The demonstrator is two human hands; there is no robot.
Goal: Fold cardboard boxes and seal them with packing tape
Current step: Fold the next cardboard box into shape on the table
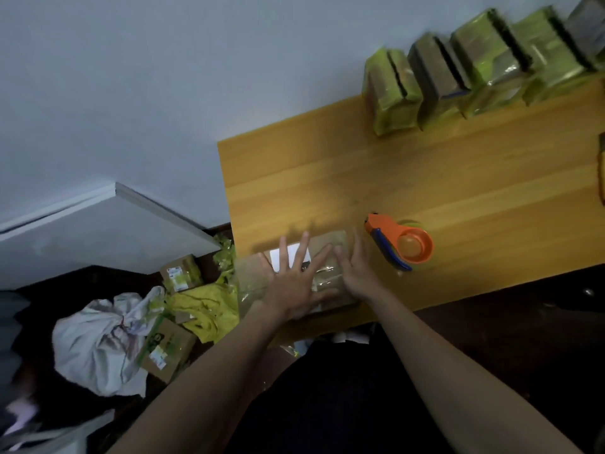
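The cardboard box (327,253) lies at the near left corner of the wooden table (425,178). The left hand (291,280) presses flat on it, fingers spread; the right hand (355,273) rests open, apparently along its right edge. An orange tape dispenser (401,245) sits just right.

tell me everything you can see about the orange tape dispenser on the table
The tape dispenser is a hand-held one that looks like orange plastic, with a round hub at its near-right end, a blue strip along one edge and a narrower orange nose pointing up and left. It lies flat on the wooden table, just right of the cardboard box. Nothing touches it: the right hand rests on the box beside it, the left hand further left. Whether any tape is loaded is hard to tell.
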